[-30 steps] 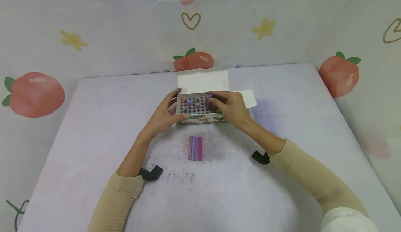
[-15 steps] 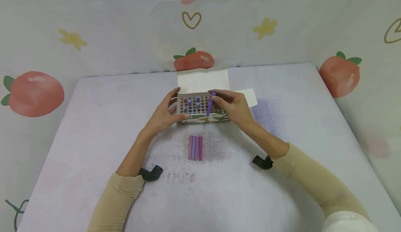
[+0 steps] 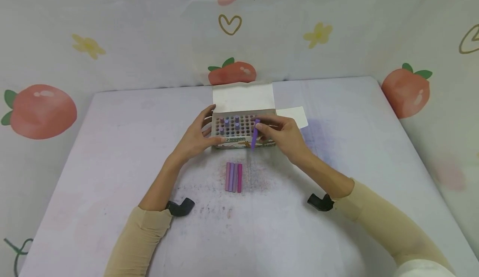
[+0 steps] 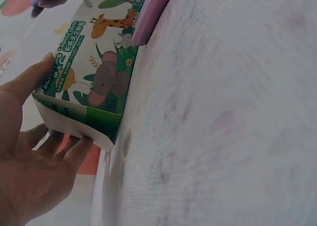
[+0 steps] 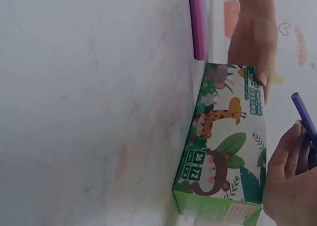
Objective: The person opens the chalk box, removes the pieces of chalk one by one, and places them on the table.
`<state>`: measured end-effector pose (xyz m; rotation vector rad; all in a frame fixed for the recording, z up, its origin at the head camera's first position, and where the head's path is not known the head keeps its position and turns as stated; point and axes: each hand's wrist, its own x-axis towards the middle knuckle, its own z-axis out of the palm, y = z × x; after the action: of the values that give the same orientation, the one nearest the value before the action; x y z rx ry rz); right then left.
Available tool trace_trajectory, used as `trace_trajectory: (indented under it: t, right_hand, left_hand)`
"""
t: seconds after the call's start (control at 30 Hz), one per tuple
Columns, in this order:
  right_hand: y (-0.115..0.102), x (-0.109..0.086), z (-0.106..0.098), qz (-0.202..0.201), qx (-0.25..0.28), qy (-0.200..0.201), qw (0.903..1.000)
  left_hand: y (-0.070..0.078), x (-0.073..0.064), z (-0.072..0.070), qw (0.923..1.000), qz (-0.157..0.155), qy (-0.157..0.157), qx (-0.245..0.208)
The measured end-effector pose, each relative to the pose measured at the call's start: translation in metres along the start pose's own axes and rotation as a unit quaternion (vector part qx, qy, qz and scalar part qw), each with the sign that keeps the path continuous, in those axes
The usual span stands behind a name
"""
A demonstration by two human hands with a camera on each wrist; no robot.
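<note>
A chalk box [image 3: 233,144] printed with cartoon animals stands with its white lid [image 3: 243,97] folded back. Its holed tray bears several purple and pinkish chalk sticks standing in holes on the left side. My left hand [image 3: 191,140] holds the box's left end, the thumb along the front edge and the other fingers around the side. Between thumb and fingers my right hand [image 3: 287,137] pinches a purple chalk stick [image 3: 255,136], slanted in front of the box's right half. The right wrist view shows this stick's upper end [image 5: 303,112] above the box.
In front of the box lie several pink and purple chalk sticks [image 3: 231,177] side by side. A white side flap [image 3: 295,116] sticks out at the box's right. Coloured chalk smudges mark the white tabletop [image 3: 127,152]; a printed cloth [image 3: 157,40] hangs behind.
My right hand has drawn the purple chalk stick up out of the tray and brought it slightly right and toward me. The left hand stays on the box.
</note>
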<state>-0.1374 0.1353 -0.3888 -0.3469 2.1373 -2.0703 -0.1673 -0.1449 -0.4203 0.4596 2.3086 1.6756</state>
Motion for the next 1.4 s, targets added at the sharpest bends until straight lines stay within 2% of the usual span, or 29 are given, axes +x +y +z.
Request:
trace_trajectory:
  t: [0.17,0.53,0.8,1.1,1.27,1.4]
  right_hand:
    - [0.003,-0.009,0.002,0.018,0.005,-0.014,0.9997]
    - [0.009,-0.023,0.004,0.051,-0.026,-0.042,0.9975]
    - [0.018,-0.026,0.006,0.061,-0.034,-0.061,0.9957]
    - [0.032,-0.029,0.012,0.103,-0.026,-0.088,0.9904]
    - [0.039,-0.029,0.016,0.129,-0.029,-0.090,0.9871]
    - [0.043,-0.029,0.018,0.136,-0.034,-0.092,0.9859]
  left_hand:
    - [-0.001,0.001,0.001,1.0000,-0.001,-0.001,0.002]
    - [0.000,0.002,0.002,1.0000,-0.002,-0.001,0.007]
    - [0.001,0.002,0.001,1.0000,-0.001,-0.001,0.003]
    - [0.003,0.002,0.001,1.0000,-0.002,0.001,0.004]
    - [0.000,0.002,0.000,1.0000,-0.002,0.000,0.005]
    - [0.000,0.001,0.000,1.0000,-0.002,0.000,0.000]
